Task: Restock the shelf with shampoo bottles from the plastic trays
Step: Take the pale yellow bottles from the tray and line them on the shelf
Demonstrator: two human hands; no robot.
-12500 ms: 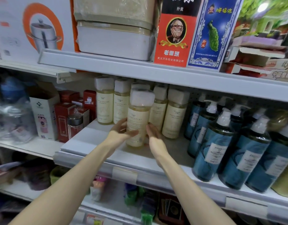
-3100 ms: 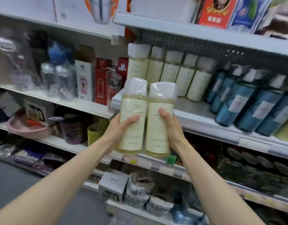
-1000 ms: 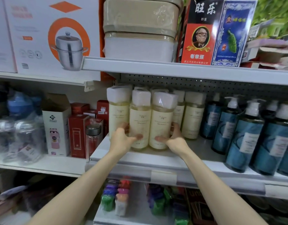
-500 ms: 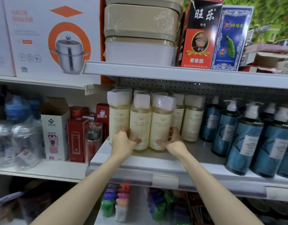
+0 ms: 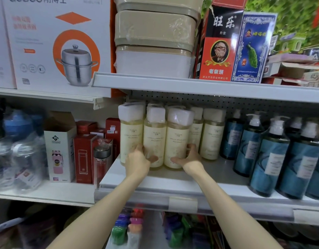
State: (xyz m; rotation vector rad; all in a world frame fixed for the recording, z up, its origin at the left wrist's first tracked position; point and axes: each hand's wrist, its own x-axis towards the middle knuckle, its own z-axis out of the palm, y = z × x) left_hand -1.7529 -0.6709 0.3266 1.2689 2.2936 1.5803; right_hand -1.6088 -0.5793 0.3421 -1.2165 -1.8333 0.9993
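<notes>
**Bottles could topple at the front of the row**

Risk sits with the two pale shampoo bottles [image 5: 155, 139] being seated on the shelf [image 5: 173, 180]. The left hand [image 5: 138, 159] cups the left one low down and the right hand [image 5: 189, 158] the other, both grasping near the base (tall bottles, held low). A hard shove backward could knock the cream bottles [image 5: 211, 133] behind. Letting go unevenly could tip one forward off the lip, or sideways toward the blue pump bottles [image 5: 268, 155].
</notes>
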